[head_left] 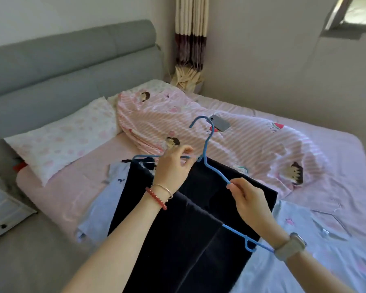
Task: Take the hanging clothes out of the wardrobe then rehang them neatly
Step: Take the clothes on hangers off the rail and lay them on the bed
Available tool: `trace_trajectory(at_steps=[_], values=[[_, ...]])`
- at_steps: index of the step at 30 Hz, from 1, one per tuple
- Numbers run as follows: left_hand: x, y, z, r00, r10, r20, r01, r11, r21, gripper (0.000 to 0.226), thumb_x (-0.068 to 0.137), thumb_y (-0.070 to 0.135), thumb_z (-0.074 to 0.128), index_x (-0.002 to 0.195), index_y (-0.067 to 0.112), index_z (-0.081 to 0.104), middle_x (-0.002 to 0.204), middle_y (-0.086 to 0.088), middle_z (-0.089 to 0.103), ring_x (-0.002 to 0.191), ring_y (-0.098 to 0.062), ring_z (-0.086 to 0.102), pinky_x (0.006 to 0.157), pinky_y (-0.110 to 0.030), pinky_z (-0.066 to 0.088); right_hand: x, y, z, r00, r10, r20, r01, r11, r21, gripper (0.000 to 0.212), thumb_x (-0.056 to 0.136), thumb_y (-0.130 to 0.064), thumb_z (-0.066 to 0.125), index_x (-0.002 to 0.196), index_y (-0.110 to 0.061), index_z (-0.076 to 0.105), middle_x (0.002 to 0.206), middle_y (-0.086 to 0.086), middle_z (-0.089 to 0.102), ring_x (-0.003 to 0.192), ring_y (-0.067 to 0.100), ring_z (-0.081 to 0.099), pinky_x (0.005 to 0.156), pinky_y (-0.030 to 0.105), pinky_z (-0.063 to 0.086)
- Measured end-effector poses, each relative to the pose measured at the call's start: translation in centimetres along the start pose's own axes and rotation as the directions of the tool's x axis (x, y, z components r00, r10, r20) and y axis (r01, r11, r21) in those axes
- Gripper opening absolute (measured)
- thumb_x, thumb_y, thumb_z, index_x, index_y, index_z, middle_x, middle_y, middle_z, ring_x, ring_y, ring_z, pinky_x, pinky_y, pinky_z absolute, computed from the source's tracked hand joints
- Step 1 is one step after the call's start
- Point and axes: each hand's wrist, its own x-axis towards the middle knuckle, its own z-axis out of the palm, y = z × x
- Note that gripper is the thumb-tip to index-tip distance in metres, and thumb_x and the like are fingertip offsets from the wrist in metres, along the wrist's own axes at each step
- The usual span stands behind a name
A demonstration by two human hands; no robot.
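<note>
Bed [57, 193] below, I've got dark trousers [182, 233] draped over the blue hanger [207, 159]; left hand [173, 168] pinches its bar, right hand [249, 204] grips its shoulder. Rehanging step, I judge; next, square the fabric.

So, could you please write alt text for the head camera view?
Two hands hold a blue hanger with a dark garment draped over its bar: left hand on one arm, right hand on the other. Behind, a pink striped quilt with a phone on it covers the bed.
</note>
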Motion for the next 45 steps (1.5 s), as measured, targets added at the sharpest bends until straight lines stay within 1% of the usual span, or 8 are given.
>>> trace_trajectory(at_steps=[9,14,19,24,27,32,38,45], values=[[-0.4,-8.6,12.4,0.909,-0.277,0.312,0.192,0.942,0.276,0.044,0.095,0.024,0.043,0.139,0.015,0.036,0.142,-0.002,0.037,0.131,-0.019,0.033,0.107,-0.032,0.029,9.9,16.7,2.9,0.957,0.288,0.043,-0.235,0.852,-0.468,0.022,0.096,-0.023,0.040,0.103,-0.011,0.056,0.101,0.011,0.059,0.104,0.032,0.054,0.075,0.037,0.042],[-2.6,-11.7,14.4,0.837,-0.414,0.357,0.204,0.843,0.498,0.049,0.098,0.030,0.035,0.145,0.020,0.024,0.152,-0.004,0.021,0.140,-0.021,0.016,0.113,-0.038,0.019,9.9,20.9,5.3,0.846,0.512,0.149,-0.251,0.629,-0.735,0.062,0.094,-0.022,0.039,0.145,-0.018,0.006,0.154,0.007,0.008,0.141,0.028,0.008,0.108,0.050,0.023],[-4.5,-13.0,12.5,0.871,-0.419,0.255,0.182,0.759,0.625,0.049,0.098,0.032,0.031,0.146,0.023,0.020,0.153,-0.002,0.018,0.142,-0.021,0.013,0.114,-0.046,0.016,8.7,15.8,9.4,0.917,0.304,0.257,-0.103,0.805,-0.585,0.056,0.097,-0.022,0.033,0.147,-0.015,0.008,0.156,0.006,0.007,0.144,0.026,0.003,0.115,0.047,0.013],[-9.0,-14.4,5.2,0.941,-0.336,0.046,0.236,0.746,0.623,0.037,0.083,0.021,0.061,0.119,0.013,0.059,0.122,-0.009,0.060,0.115,-0.029,0.055,0.092,-0.056,0.042,5.7,5.7,15.2,0.914,-0.033,0.405,0.172,0.935,-0.312,0.045,0.098,-0.020,0.033,0.142,-0.012,0.031,0.149,0.004,0.032,0.141,0.022,0.021,0.116,0.038,0.020],[-13.6,-14.3,-2.0,0.922,-0.369,-0.116,0.359,0.703,0.614,0.038,0.083,0.028,0.042,0.109,0.013,0.065,0.109,-0.006,0.066,0.102,-0.025,0.063,0.081,-0.050,0.050,2.5,-1.7,18.7,0.853,-0.245,0.460,0.345,0.927,-0.146,0.040,0.095,-0.019,0.033,0.132,-0.010,0.047,0.136,0.004,0.050,0.133,0.024,0.036,0.112,0.038,0.028],[-26.8,-13.4,-14.4,0.796,-0.417,-0.438,0.605,0.575,0.551,0.040,0.082,0.026,0.038,0.107,0.008,0.064,0.106,-0.009,0.065,0.095,-0.025,0.060,0.072,-0.039,0.054,-6.1,-13.9,25.5,0.514,-0.567,0.644,0.621,0.764,0.177,0.042,0.094,-0.023,0.029,0.123,-0.008,0.054,0.122,0.008,0.058,0.123,0.025,0.046,0.100,0.037,0.040],[-50.2,-6.3,-27.5,0.450,-0.388,-0.805,0.892,0.147,0.428,0.038,0.081,0.023,0.039,0.104,0.008,0.064,0.106,-0.010,0.066,0.099,-0.026,0.061,0.079,-0.046,0.052,-25.6,-29.5,31.4,0.010,-0.785,0.620,0.688,0.455,0.565,0.051,0.086,-0.031,0.025,0.113,-0.008,0.062,0.106,0.011,0.067,0.103,0.030,0.061,0.085,0.037,0.050],[-69.9,3.8,-34.9,0.147,-0.190,-0.971,0.963,-0.198,0.184,0.041,0.084,0.029,0.035,0.105,0.012,0.066,0.108,-0.008,0.065,0.106,-0.024,0.054,0.085,-0.051,0.048,-46.9,-40.1,31.1,-0.304,-0.866,0.397,0.565,0.172,0.807,0.043,0.086,-0.019,0.033,0.118,-0.007,0.059,0.114,0.011,0.064,0.108,0.029,0.059,0.084,0.034,0.049]])
